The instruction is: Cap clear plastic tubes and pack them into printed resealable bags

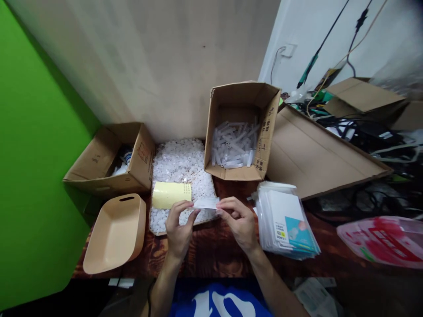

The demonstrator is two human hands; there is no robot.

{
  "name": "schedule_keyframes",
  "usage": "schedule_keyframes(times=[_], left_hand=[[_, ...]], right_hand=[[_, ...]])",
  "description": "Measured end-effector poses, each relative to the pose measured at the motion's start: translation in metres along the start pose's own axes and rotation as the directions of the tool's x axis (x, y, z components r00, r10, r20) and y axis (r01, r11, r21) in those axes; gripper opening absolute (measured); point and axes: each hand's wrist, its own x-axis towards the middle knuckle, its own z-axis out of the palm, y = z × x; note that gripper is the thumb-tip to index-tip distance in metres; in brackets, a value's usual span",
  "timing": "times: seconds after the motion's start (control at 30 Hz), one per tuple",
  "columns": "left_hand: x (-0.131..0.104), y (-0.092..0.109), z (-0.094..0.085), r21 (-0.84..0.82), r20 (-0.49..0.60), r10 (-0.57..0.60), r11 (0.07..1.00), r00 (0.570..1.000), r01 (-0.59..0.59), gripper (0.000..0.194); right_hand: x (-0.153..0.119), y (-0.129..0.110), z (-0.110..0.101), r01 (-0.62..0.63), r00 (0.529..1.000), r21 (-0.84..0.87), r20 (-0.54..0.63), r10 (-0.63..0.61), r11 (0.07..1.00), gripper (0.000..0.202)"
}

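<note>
Between both hands, over the front edge of a shallow tray [180,154] full of small white plastic pieces, is a small translucent white strip [206,203]. Its left end is pinched by my left hand [180,226], thumb and fingers closed on it. My right hand [240,222] grips the right end in a similar pinch. What exactly the strip is cannot be made out. Just left of it, a yellow sheet [170,195] with rows of small marks lies on the white pieces. To the right of my right hand is a stack of flat clear packets with white and blue inserts [286,220].
Behind my hands stands a cardboard box [274,132] holding translucent tubes [234,143]. At left are another cardboard box [89,169] and a beige plastic bin [112,233]. A pink and red package [380,241], a leaning cardboard sheet [317,154] and tangled cables are at right.
</note>
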Motion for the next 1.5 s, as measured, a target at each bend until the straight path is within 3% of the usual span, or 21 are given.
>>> schedule_keyframes(times=[0.1, 0.23, 0.4, 0.5, 0.57, 0.63, 0.7, 0.9, 1.1, 1.17, 1.37, 1.5], left_hand=[[-0.004, -0.005, -0.001, -0.067, 0.006, -0.003, 0.998, 1.000, 0.004, 0.003], [-0.013, -0.008, -0.006, -0.120, 0.105, -0.099, 0.986, 0.990, 0.111, 0.007], [-0.042, -0.004, -0.017, -0.079, 0.250, -0.292, 0.944, 0.923, 0.320, 0.006], [-0.066, 0.001, -0.026, -0.054, 0.293, -0.481, 0.855, 0.826, 0.517, 0.007], [-0.078, 0.004, -0.031, -0.012, 0.301, -0.575, 0.795, 0.761, 0.606, 0.009], [-0.087, 0.005, -0.035, 0.036, 0.302, -0.625, 0.762, 0.720, 0.647, 0.011], [-0.093, 0.004, -0.037, 0.063, 0.304, -0.651, 0.743, 0.696, 0.667, 0.012], [-0.103, -0.001, -0.037, 0.067, 0.324, -0.693, 0.696, 0.644, 0.715, 0.012], [-0.102, 0.001, -0.033, 0.045, 0.328, -0.707, 0.674, 0.626, 0.738, 0.014], [-0.103, 0.004, -0.031, 0.027, 0.331, -0.718, 0.656, 0.612, 0.755, 0.016], [-0.111, 0.008, -0.026, -0.026, 0.301, -0.734, 0.632, 0.609, 0.774, 0.020], [-0.117, 0.007, -0.027, -0.019, 0.273, -0.755, 0.616, 0.597, 0.787, 0.021]], right_hand=[[-0.003, 0.004, -0.002, -0.033, 0.999, 0.057, -0.013, 0.034, 0.998, 0.007], [-0.014, 0.015, -0.006, -0.106, 0.993, 0.141, -0.041, 0.113, 0.984, 0.014], [-0.053, 0.032, -0.016, -0.284, 0.952, 0.131, -0.077, 0.295, 0.950, 0.018], [-0.086, 0.034, -0.024, -0.424, 0.888, 0.177, -0.109, 0.446, 0.888, 0.019], [-0.106, 0.030, -0.027, -0.540, 0.816, 0.249, -0.080, 0.573, 0.804, 0.022], [-0.120, 0.024, -0.027, -0.636, 0.734, 0.321, -0.027, 0.678, 0.701, 0.022], [-0.129, 0.019, -0.023, -0.669, 0.693, 0.387, 0.016, 0.721, 0.634, 0.025], [-0.127, 0.018, -0.015, -0.652, 0.727, 0.407, 0.097, 0.680, 0.639, 0.031], [-0.111, 0.025, -0.018, -0.541, 0.840, 0.135, 0.049, 0.540, 0.830, 0.019], [-0.108, 0.025, -0.017, -0.517, 0.856, 0.087, 0.034, 0.516, 0.852, 0.019], [-0.110, 0.022, -0.006, -0.644, 0.756, 0.173, -0.006, 0.654, 0.745, 0.029], [-0.113, 0.023, -0.003, -0.673, 0.727, 0.180, -0.018, 0.686, 0.717, 0.033]])
